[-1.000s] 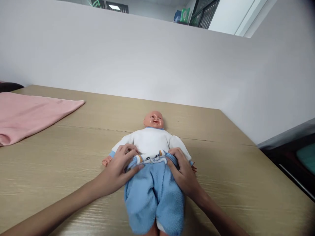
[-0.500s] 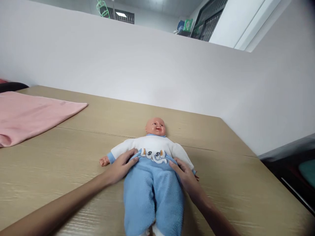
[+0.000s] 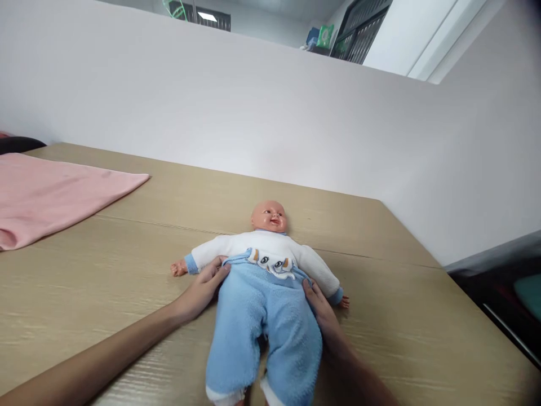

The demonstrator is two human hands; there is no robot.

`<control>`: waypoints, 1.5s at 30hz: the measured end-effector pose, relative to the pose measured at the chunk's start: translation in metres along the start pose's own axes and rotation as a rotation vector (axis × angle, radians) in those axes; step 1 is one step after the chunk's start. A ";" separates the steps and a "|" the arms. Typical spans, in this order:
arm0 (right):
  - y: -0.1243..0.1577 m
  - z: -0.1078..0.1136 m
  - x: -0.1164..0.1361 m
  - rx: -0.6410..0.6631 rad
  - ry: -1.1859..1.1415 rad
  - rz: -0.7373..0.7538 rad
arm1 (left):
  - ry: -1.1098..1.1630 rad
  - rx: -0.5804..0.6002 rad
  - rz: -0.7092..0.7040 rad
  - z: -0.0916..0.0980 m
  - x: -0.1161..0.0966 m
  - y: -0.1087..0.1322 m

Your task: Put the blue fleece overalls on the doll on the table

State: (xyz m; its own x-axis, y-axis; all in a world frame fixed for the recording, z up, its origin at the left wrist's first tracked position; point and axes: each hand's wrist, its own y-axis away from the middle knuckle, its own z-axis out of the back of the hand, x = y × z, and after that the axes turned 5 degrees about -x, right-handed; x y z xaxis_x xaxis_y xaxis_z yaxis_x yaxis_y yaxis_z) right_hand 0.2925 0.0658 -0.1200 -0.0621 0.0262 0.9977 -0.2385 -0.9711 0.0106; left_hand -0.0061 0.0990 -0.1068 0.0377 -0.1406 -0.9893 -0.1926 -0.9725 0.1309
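A baby doll (image 3: 269, 217) lies on its back on the table, head away from me and arms spread. It wears a white top (image 3: 266, 244) with blue cuffs and fluffy blue pants (image 3: 240, 316) with an elephant face (image 3: 274, 264) at the waist. My left hand (image 3: 207, 287) pinches the waistband at the doll's hip on the left side. At the opposite hip, my right hand (image 3: 321, 307) grips the other side of the waistband, its fingers partly hidden. White hems and a little of the lower legs show at the bottom edge.
A pink cloth (image 3: 63, 194) lies on the wooden table (image 3: 139, 276) at the left. A white partition wall (image 3: 211, 107) rises behind the table. Dark items, one with a teal patch (image 3: 528, 296), stand beyond the right edge.
Both hands have spread outward, stretching the waistband sideways. The elephant face has shifted right and tilted, and the pant legs lie wider apart.
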 end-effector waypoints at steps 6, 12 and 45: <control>-0.011 0.001 0.019 0.159 0.012 -0.057 | 0.089 0.139 -0.032 0.009 -0.002 -0.015; -0.005 -0.001 0.061 0.253 0.385 0.227 | -0.112 0.166 -0.214 0.016 -0.027 -0.022; -0.024 0.003 0.009 0.031 -0.525 -0.296 | 0.487 0.274 0.009 0.007 0.004 -0.034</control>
State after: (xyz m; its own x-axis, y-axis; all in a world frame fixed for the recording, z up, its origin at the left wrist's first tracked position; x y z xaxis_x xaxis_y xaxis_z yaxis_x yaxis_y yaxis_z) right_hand 0.3001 0.0887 -0.1107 0.4913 0.1836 0.8514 -0.1433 -0.9472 0.2869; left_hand -0.0063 0.1333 -0.1157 0.4713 -0.2812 -0.8360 -0.4407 -0.8961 0.0530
